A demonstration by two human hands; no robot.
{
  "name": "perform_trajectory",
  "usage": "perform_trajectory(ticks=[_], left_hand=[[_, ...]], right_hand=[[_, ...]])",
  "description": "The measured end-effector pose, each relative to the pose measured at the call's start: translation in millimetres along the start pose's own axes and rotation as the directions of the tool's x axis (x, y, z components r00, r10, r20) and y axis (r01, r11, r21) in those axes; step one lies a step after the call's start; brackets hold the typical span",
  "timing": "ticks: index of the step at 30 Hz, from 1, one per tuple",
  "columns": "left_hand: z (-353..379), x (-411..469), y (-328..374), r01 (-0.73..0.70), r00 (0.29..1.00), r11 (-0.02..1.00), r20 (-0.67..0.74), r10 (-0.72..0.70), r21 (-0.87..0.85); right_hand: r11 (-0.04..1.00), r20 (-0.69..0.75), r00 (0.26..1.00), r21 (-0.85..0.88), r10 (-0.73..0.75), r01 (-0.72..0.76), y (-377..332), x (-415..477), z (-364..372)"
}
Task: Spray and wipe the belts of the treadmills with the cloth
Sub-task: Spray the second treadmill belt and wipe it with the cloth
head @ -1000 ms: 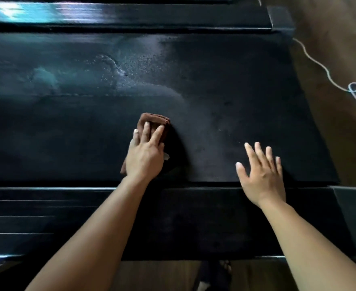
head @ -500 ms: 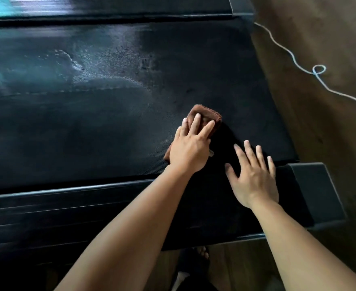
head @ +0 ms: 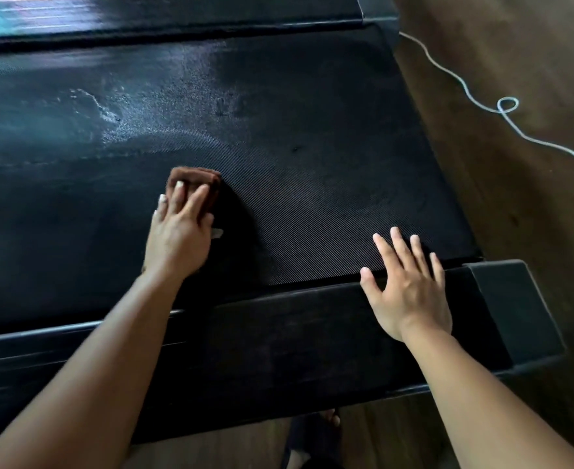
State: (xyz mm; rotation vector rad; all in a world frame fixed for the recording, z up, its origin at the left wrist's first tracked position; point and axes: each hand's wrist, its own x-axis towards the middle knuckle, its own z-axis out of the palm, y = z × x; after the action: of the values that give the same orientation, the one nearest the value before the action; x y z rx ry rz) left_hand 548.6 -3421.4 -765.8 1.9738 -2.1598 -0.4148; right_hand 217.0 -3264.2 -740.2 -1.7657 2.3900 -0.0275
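Brown cloth [head: 194,181], black fine-weave belt [head: 312,164], white cord [head: 475,96].

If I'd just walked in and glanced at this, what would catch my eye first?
Probably the left hand pressing a folded brown cloth flat on the wide black treadmill belt. Next, the pale wet spray patch glistening farther up the belt. The right hand rests spread at the belt's near edge, and a white cord loops across the floor at right.

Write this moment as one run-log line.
left hand: presses cloth on belt | right hand: flat, empty | spray: upper left
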Motion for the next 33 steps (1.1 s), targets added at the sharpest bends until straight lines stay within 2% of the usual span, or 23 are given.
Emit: perform_trajectory(ticks=[4,6,10,13,15,18,20,24,29,33], left_hand=[[-3.4,57.6,18.6,0.072,0.997,0.997,0.017,-0.071,-0.015],[-4.5,80.8,45.9,0.061,0.998,0.998,0.034,-0.061,-0.013],[6.0,98.2,118.0,-0.154,0.983,0.988,0.098,0.154,-0.017],[27.6,83.9,158.0,-0.336,0.929,0.941,0.154,0.337,-0.031],[37.7,59.6,169.1,-0.423,0.883,0.905,0.209,0.421,-0.034],[36.1,5.1,159.7,-0.473,0.844,0.875,0.231,0.483,-0.101],[29.9,-32.1,137.3,-0.453,0.859,0.883,0.206,0.469,-0.125],[17.2,-56.9,67.5,-0.311,0.946,0.948,0.076,0.315,-0.066],[-1.8,-15.5,6.2,-0.076,0.997,0.997,0.01,0.076,-0.02],[-1.8,42.2,18.4,0.012,1.0,1.0,0.005,-0.012,-0.006]], right_hand=[[1.0,0.003,1.0,-0.003,0.0,0.0,0.0,-0.5,-0.7],[1.0,0.001,1.0,-0.006,0.002,-0.002,-0.3,-0.9,-1.4],[1.0,0.003,1.0,-0.013,0.003,-0.003,-0.4,-1.0,-1.5],[1.0,0.014,1.0,-0.006,-0.003,0.003,0.3,-0.4,-2.0],[1.0,0.025,1.0,-0.011,-0.006,0.007,0.6,-0.1,-2.5],[1.0,0.028,1.0,-0.007,-0.002,0.003,-0.1,-0.2,-3.1],[1.0,0.025,1.0,0.001,0.006,-0.006,-0.3,-0.4,-3.5],[1.0,0.019,1.0,0.023,0.009,-0.009,-1.5,0.0,-3.1],[1.0,0.018,1.0,0.023,0.008,-0.009,0.2,-0.5,-2.8],[1.0,0.018,1.0,0.016,0.006,-0.006,0.5,0.2,-2.2]])
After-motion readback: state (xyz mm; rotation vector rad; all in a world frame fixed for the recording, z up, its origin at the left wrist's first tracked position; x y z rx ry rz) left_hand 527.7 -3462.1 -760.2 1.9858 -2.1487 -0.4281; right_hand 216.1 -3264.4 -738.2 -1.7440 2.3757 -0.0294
